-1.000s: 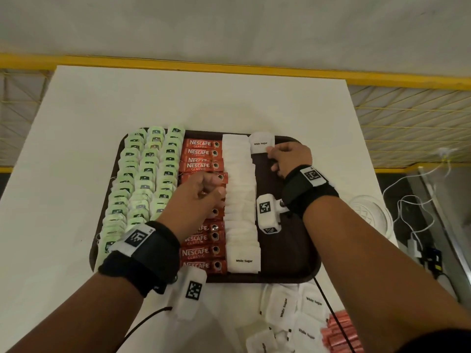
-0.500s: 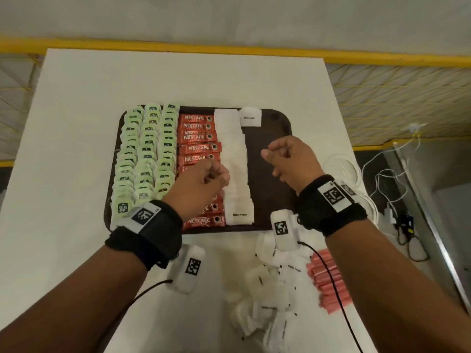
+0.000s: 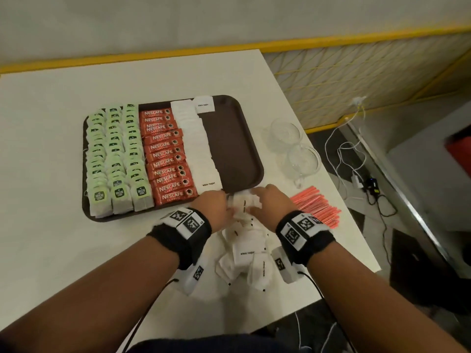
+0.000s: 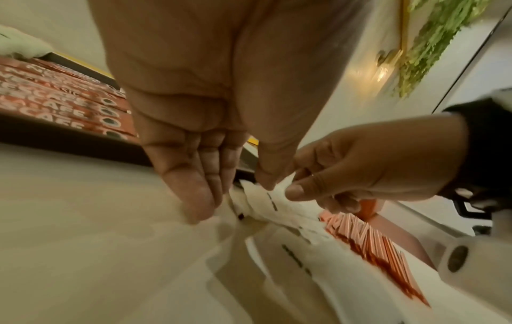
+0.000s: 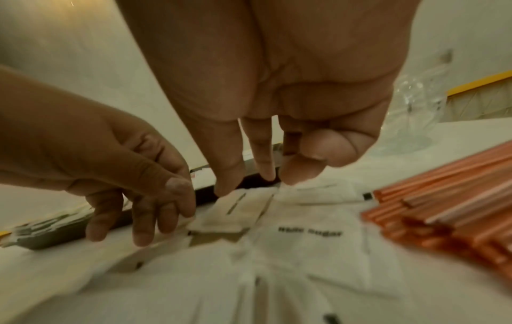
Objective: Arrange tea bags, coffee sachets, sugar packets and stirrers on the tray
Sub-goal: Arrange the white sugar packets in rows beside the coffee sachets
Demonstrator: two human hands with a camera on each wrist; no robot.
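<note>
- The dark brown plastic tray [image 3: 239,138] lies on the white table [image 3: 51,250]; from its left it holds three columns of pale green tea bags [image 3: 114,159], one column of red Nescafé coffee sachets [image 3: 167,154] and one column of white paper sugar packets [image 3: 201,149]; a single white sugar packet [image 3: 204,104] sits at the far edge, just beside that column
- A loose heap of white sugar packets [image 3: 246,253] lies on the table just in front of the tray's near right corner; orange-pink plastic stirrers [image 3: 316,207] lie in a bundle beside the heap, to its right
- The left hand [image 3: 212,207] and right hand [image 3: 271,202] meet at the far end of the heap; each hand's thumb and fingertips touch the top packets; whether either hand has closed on a packet I cannot tell, as the wrist views are blurred
- Two clear glass cups [image 3: 293,146] stand on the table to the right of the tray
</note>
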